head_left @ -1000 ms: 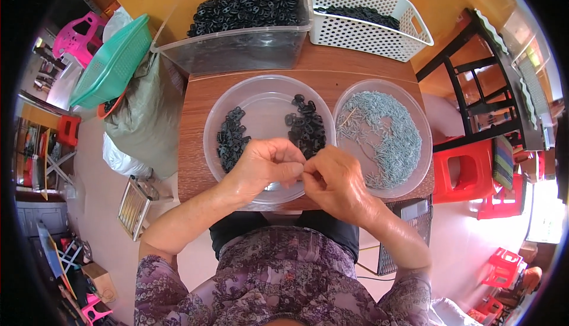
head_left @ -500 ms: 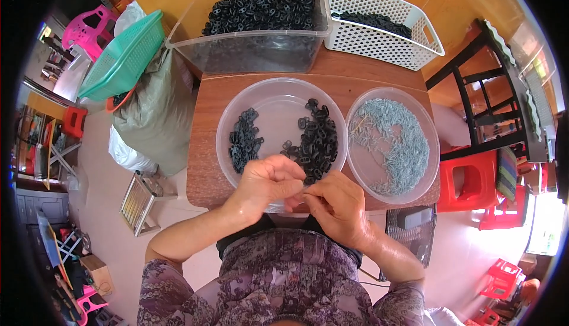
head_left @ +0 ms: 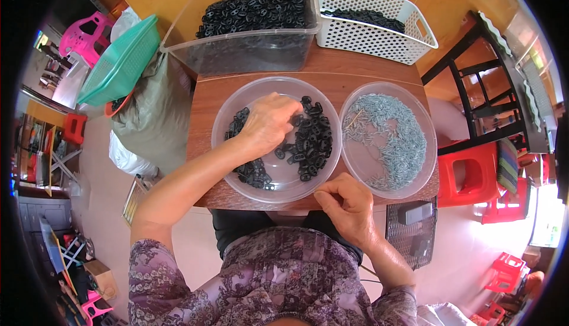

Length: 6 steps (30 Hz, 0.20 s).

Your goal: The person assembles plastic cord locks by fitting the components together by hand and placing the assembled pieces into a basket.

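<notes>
My left hand (head_left: pixel 272 120) reaches over a round clear tub (head_left: pixel 218 142), its fingers curled down at the edge of the right-hand pile of small black oval plastic pieces (head_left: pixel 313 141); the fingertips are hidden. A second group of black pieces (head_left: pixel 252 173) lies along the tub's left side, partly under my left forearm. Near the tub's front right rim is my right hand (head_left: pixel 348 206), thumb and forefinger pinched together. Whatever sits in that pinch is too small to make out. To its upper right, a shallow round clear tub (head_left: pixel 360 175) holds many small silvery screws (head_left: pixel 402 148).
At the table's back stand a large clear bin (head_left: pixel 249 53) heaped with black pieces and a white perforated basket (head_left: pixel 373 47) with more. A green basket (head_left: pixel 121 59) rests on a sack (head_left: pixel 154 107) at left. Red stools (head_left: pixel 468 175) and a black chair frame (head_left: pixel 483 95) flank the right.
My left hand has left my right hand and moved up to the right-hand pile. My right hand has shifted slightly right and down. More black pieces now show at the tub's lower left.
</notes>
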Tool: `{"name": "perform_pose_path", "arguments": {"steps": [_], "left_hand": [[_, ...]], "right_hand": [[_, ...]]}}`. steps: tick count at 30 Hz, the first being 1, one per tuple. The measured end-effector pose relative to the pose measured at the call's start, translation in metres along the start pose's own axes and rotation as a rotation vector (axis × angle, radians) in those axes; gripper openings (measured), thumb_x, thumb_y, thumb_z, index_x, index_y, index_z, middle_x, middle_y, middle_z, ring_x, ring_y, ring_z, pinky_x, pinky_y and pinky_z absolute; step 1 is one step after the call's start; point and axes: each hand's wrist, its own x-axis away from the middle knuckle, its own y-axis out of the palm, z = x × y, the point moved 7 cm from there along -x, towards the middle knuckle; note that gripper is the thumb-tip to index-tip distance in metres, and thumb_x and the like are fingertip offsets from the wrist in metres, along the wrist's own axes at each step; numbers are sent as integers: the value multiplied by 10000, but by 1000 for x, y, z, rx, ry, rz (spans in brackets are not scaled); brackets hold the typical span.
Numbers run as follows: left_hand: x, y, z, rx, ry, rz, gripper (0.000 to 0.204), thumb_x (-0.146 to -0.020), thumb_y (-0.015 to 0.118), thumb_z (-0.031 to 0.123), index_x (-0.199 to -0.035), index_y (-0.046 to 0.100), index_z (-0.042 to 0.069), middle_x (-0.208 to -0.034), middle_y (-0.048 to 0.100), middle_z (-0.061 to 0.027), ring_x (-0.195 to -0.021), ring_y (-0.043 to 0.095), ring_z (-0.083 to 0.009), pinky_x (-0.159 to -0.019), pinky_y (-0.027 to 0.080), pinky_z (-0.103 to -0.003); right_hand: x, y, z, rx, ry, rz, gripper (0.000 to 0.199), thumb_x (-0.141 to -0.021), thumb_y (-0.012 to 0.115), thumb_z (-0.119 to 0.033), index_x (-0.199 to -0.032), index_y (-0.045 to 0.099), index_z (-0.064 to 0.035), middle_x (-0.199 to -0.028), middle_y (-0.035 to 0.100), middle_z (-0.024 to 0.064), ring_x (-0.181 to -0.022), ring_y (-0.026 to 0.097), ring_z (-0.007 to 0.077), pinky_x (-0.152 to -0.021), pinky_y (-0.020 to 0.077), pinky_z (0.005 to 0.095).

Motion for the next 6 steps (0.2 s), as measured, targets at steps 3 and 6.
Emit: {"name": "perform_pose_path", "arguments": {"steps": [3,6], "left_hand": [[0,11,-2,-64,81,-9,285,-648,608,-52,-914,564,39,-817,590,-120,-792,529,-330,-682,438,-417],[0,12,-5,-79,124,-23,287,-668,598,-30,-942,568,50,-859,596,-136,-798,525,-327,-704,440,-416]], "right_hand": [[1,0,2,-21,-17,-7,47,-764,653,-15,-801,636,8,-714,573,70,-631,539,171,-574,422,279],[4,1,9,-26,41,-14,45,-770,653,-26,-804,639,1,-714,574,71,-636,541,189,-582,426,287]]}}
